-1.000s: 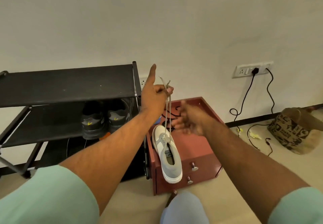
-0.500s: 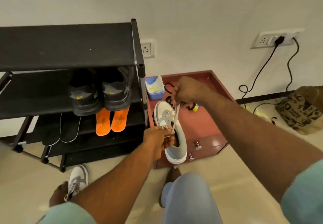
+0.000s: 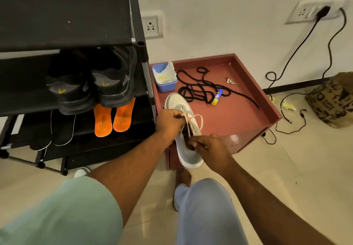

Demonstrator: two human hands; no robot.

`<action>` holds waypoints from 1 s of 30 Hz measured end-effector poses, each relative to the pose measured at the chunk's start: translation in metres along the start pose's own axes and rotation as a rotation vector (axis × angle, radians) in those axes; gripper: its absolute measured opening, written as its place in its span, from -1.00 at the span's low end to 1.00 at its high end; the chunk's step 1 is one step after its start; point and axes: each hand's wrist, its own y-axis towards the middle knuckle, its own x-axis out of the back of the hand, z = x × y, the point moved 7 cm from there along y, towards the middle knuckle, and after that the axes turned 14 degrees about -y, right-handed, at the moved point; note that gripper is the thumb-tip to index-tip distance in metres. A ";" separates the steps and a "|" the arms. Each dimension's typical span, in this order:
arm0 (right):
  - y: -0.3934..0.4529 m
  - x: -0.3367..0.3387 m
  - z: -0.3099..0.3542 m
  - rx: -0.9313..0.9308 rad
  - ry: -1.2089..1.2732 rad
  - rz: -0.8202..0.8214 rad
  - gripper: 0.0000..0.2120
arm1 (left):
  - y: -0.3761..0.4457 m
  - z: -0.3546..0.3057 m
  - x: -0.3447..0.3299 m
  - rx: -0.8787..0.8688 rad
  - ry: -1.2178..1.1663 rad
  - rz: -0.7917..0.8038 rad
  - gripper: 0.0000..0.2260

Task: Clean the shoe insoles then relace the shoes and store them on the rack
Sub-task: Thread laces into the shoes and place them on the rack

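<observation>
Beige floor tiles run under a red counter (image 3: 248, 110) with a raised rim, where a grey-white shoe (image 3: 186, 149) lies over the front edge. Left hand (image 3: 170, 120) pinches its pale lace (image 3: 197, 120) near the eyelets; right hand (image 3: 212, 149) pinches the lace lower, by the shoe's opening. Behind them lie loose black laces (image 3: 198, 88), a glue stick (image 3: 217, 97) and a blue tub (image 3: 165, 80) holding something white and yellow. Alongside, the black rack (image 3: 137, 24) carries dark shoes (image 3: 91, 86) above orange insoles (image 3: 112, 118).

Both hands (image 3: 172, 119) (image 3: 211, 148) pinch lace (image 3: 197, 120); shoe (image 3: 188, 154) on cabinet (image 3: 248, 114)
</observation>
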 end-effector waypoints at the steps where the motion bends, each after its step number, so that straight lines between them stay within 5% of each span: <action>1: 0.006 -0.006 0.001 0.026 -0.028 0.039 -0.73 | -0.002 -0.001 -0.002 -0.035 0.042 0.025 -0.88; 7: 0.031 -0.017 0.017 0.152 -0.486 0.325 -0.71 | -0.035 -0.003 -0.008 -0.324 0.382 0.234 -0.64; 11: 0.031 0.001 0.017 0.263 -0.241 0.412 -0.81 | -0.039 0.027 -0.005 -0.363 0.511 0.180 -0.77; 13: 0.030 0.021 0.000 0.120 0.137 0.353 -0.86 | -0.035 0.044 0.002 -0.269 0.387 0.140 -0.77; 17: 0.039 0.035 -0.046 -0.250 0.597 -0.124 -0.87 | -0.031 0.047 0.006 -0.208 0.287 0.124 -0.76; 20: 0.051 0.015 -0.049 -0.368 0.539 -0.110 -0.74 | -0.032 0.036 -0.005 -0.266 0.617 0.247 -0.80; 22: 0.056 0.009 -0.036 -0.289 0.456 -0.089 -0.85 | -0.032 0.035 -0.007 -0.278 0.691 0.328 -0.78; 26: 0.050 0.007 -0.013 -0.167 0.254 -0.122 -0.92 | -0.024 0.026 0.024 -0.249 0.119 0.014 -0.83; 28: 0.046 0.002 -0.005 -0.102 0.075 -0.085 -0.87 | -0.023 0.019 0.024 -0.292 0.119 -0.021 -0.84; 30: 0.045 -0.003 -0.007 -0.122 0.098 -0.016 -0.86 | -0.023 0.020 0.009 -0.317 0.262 0.115 -0.75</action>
